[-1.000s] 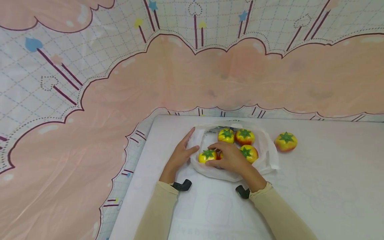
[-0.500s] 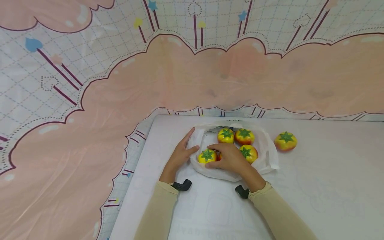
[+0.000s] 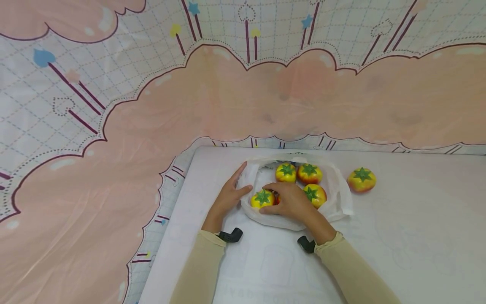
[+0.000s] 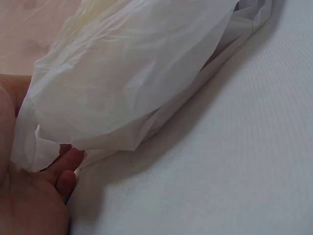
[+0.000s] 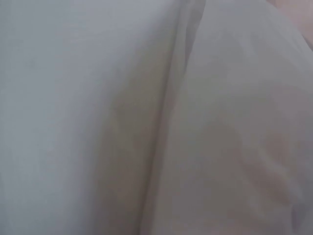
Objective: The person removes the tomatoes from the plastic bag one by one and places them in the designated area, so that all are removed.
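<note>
Several yellow-and-red tomatoes with green star-shaped tops, such as this far tomato (image 3: 309,173), sit inside a white plastic bag (image 3: 338,198) with its mouth spread wide. My right hand (image 3: 290,199) reaches into the bag, thumb and fingers round the front-left tomato (image 3: 262,198). Another tomato is mostly hidden under that hand. On the bag's left side, my left hand (image 3: 227,197) holds the rim, its thumb over the edge and its fingers outside. In the left wrist view the white film (image 4: 122,83) passes between parts of this hand. The right wrist view shows only bag and table, no hand.
One more tomato (image 3: 362,180) lies on the white table (image 3: 417,236), just right of the bag. Black wrist mounts (image 3: 230,234) stick out from both wrists. Behind the table's far edge hangs a patterned pink curtain (image 3: 265,101).
</note>
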Available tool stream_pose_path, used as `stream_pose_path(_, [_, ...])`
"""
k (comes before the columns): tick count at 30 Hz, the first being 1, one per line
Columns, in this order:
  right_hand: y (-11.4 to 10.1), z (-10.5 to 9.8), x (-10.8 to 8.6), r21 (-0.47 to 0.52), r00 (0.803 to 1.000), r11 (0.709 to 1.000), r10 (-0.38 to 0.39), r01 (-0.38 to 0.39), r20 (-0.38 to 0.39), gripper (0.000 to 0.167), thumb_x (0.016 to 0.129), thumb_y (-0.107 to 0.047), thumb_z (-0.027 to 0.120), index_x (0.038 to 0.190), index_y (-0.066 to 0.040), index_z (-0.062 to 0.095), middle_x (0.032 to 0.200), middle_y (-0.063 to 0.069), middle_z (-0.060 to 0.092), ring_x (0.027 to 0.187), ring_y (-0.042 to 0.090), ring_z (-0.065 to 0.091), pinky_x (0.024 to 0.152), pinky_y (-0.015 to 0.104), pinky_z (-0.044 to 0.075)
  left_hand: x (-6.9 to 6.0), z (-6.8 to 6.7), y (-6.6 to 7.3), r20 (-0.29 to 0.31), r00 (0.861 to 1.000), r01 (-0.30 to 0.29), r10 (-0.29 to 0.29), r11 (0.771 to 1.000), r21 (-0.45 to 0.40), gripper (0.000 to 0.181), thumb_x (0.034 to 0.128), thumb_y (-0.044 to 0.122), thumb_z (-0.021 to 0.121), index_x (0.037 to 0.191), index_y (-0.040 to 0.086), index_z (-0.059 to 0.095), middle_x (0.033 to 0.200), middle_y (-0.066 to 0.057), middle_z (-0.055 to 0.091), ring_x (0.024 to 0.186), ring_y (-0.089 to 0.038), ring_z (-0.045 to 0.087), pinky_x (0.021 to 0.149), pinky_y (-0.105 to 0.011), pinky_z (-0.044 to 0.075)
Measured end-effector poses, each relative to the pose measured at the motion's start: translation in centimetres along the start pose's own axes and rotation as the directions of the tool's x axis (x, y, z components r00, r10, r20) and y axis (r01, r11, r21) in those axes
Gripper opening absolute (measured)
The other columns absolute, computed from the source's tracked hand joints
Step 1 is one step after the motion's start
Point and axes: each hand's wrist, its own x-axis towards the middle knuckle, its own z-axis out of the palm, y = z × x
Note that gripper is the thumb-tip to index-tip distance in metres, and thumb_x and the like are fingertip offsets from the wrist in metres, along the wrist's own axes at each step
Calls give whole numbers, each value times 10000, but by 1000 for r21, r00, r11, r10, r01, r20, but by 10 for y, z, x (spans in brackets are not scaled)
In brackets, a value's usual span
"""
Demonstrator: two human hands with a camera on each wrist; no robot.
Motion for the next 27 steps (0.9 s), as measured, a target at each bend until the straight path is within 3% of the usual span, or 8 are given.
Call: stream_pose_path(27, [-5, -3, -2, -10, 995, 1000, -26, 25, -94, 688, 762, -544, 852, 1319, -177, 683, 1173, 18, 717, 959, 181, 612, 921, 398, 577, 0, 0, -1, -12, 1000, 1, 0, 1000, 22, 765, 946, 296, 729, 1507, 606, 311, 1669, 191, 248, 1589, -169, 168, 1294, -539, 127])
